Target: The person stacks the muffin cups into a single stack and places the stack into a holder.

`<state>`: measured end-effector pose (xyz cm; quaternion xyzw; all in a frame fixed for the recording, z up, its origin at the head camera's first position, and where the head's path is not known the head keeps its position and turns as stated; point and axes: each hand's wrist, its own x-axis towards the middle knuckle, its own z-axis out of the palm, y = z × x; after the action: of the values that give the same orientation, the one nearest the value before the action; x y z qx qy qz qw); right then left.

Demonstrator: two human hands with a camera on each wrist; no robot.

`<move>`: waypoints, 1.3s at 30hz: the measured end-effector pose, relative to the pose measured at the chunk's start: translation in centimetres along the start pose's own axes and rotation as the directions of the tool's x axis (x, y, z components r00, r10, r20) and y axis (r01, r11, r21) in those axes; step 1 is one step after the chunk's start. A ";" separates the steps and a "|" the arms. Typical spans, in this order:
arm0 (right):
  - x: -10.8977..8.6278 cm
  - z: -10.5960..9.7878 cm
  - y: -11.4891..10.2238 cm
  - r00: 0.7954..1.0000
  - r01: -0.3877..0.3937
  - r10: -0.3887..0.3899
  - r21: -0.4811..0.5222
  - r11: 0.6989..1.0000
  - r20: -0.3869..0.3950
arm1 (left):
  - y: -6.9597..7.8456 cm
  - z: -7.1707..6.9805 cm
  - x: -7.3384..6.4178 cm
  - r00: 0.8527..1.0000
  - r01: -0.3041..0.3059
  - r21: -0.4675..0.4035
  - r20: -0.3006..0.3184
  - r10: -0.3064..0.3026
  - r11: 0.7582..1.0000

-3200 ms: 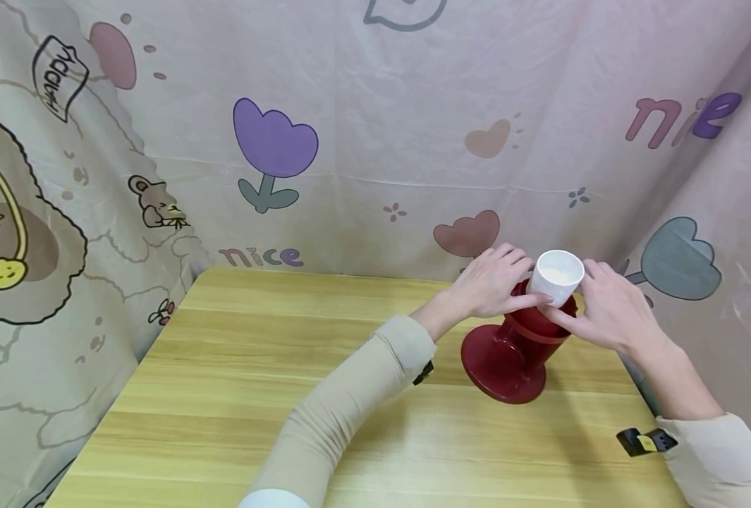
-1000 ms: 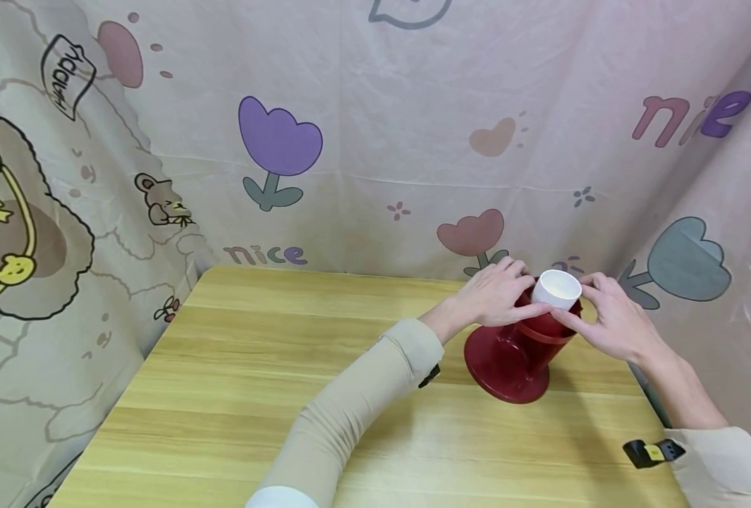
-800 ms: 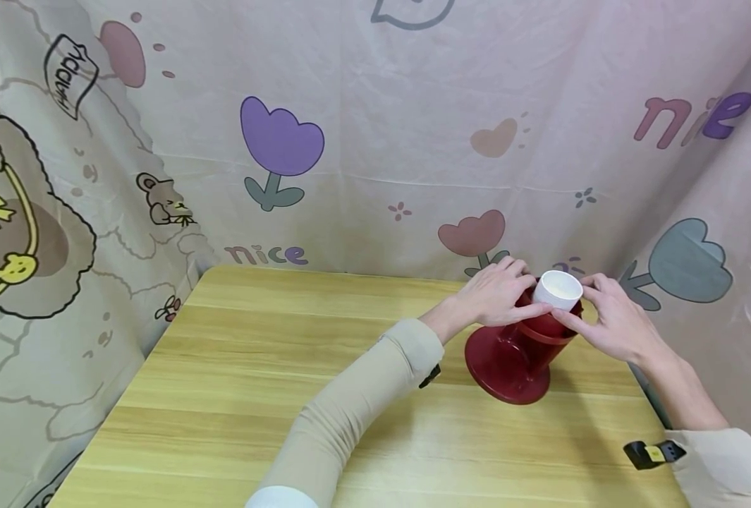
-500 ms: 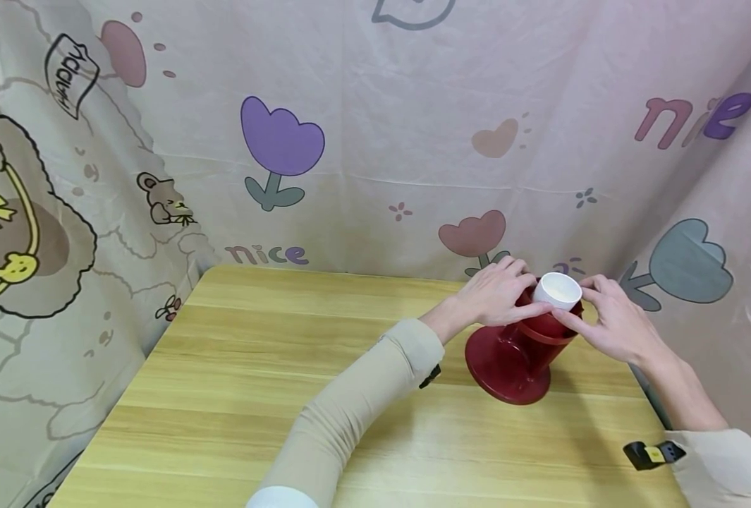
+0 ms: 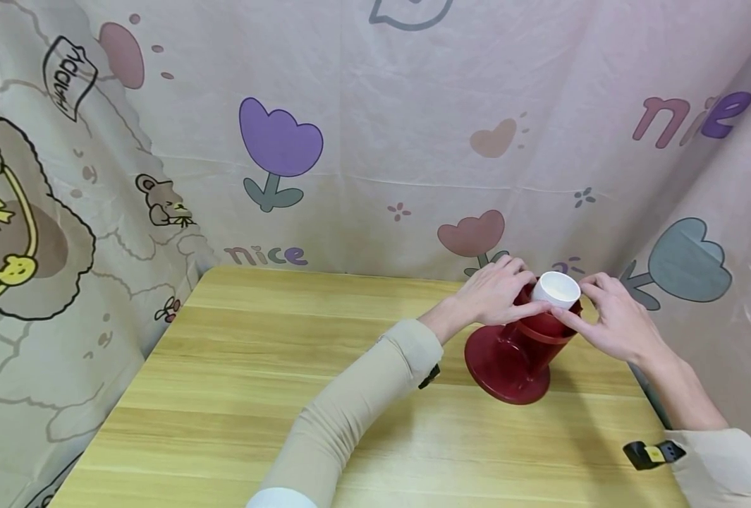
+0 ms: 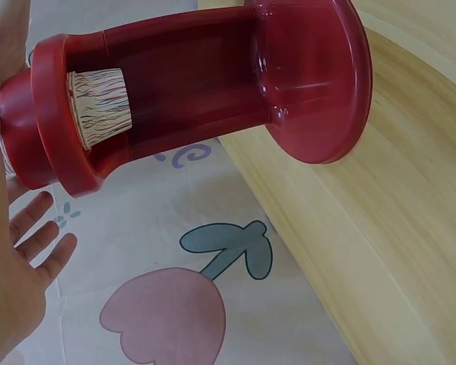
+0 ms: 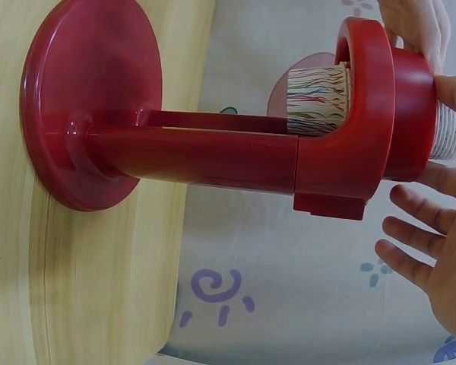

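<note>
A red cup dispenser (image 5: 508, 367) stands on its round base at the table's right side. From its top pokes a stack of white paper cups (image 5: 557, 291), whose ribbed rims (image 7: 448, 133) show in the right wrist view. My left hand (image 5: 493, 293) holds the stack's left side between thumb and fingers. Opposite it, my right hand (image 5: 615, 321) holds the right side, its thumb meeting the left thumb in front. Below the dispenser's collar hangs a cup end with coloured wavy lines (image 6: 104, 105). The other fingers of both hands are spread beside the dispenser.
The wooden table (image 5: 254, 367) spreads to the left and front of the dispenser. A printed curtain (image 5: 375, 141) hangs close behind the table and along both sides. A black wrist strap (image 5: 654, 454) sits at the right sleeve.
Since about three seconds ago, the stack of cups has sunk lower into the dispenser, both hands moving down slightly with it. Over the last second, hands and stack have hardly moved.
</note>
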<state>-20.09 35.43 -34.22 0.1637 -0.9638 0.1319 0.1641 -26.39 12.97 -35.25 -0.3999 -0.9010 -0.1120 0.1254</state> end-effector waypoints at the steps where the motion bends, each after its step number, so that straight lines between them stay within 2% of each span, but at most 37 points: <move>1: 0.0 0.0 0.0 1.000 -0.002 0.002 0.001 1.000 -0.001 | 0.0 0.0 0.0 1.000 0.000 -0.002 -0.001 0.000 1.000; 11: 0.1 0.1 0.1 1.000 -0.018 0.018 -0.015 1.000 -0.002 | -0.1 0.1 0.0 1.000 0.000 0.004 -0.019 0.000 1.000; 24: -0.1 -0.1 0.0 0.999 -0.032 0.032 -0.026 0.999 0.003 | -0.1 0.1 -0.1 1.000 0.009 -0.016 -0.002 -0.009 1.000; 39: -0.3 0.0 0.0 0.999 -0.025 0.026 0.020 0.999 -0.039 | -0.5 0.0 -0.7 1.000 0.027 -0.064 0.006 -0.027 0.998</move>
<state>-19.84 35.53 -34.30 0.1503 -0.9611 0.1464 0.1798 -26.32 12.16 -35.50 -0.3917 -0.9027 -0.1414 0.1086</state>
